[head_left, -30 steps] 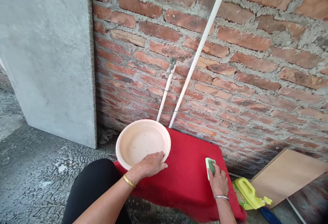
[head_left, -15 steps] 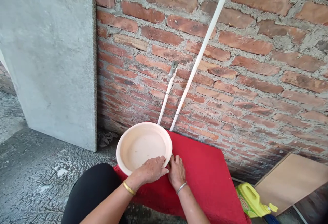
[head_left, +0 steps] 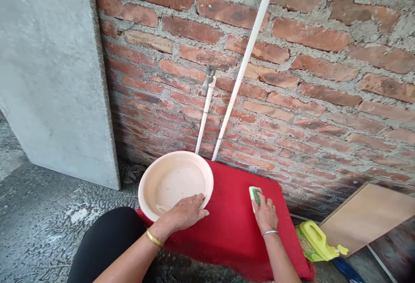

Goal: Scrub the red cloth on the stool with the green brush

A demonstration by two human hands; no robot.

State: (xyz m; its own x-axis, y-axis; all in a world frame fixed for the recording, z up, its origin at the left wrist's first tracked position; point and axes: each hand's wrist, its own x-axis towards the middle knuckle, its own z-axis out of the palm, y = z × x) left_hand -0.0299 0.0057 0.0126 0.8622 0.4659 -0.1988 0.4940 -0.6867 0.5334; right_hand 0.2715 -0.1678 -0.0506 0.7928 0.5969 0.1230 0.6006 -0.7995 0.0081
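Observation:
A pale pink basin (head_left: 145,196) stands at the left end of a red cloth-covered surface (head_left: 227,235), with a few dark specks inside. My left hand (head_left: 186,211) lies over its near right rim, fingers on the inner side and thumb on the outer side. To the right, my right hand (head_left: 266,214) is closed round a scrub brush (head_left: 255,193) with green bristles and a pale green edge. The brush is over the red cloth, its lower part hidden by my fingers; whether it touches the cloth I cannot tell.
Behind the cloth rises a brick wall (head_left: 285,123) with two white pipes, the shorter ending in a grey tap (head_left: 209,77). A grey slab (head_left: 58,80) leans at left above wet ground. A yellow jug (head_left: 316,240) and a tan board (head_left: 366,218) are at right.
My right hand has moved right, away from the basin's side, and the scrub brush now shows in it. My left hand stays at the basin's rim. The view has shifted slightly.

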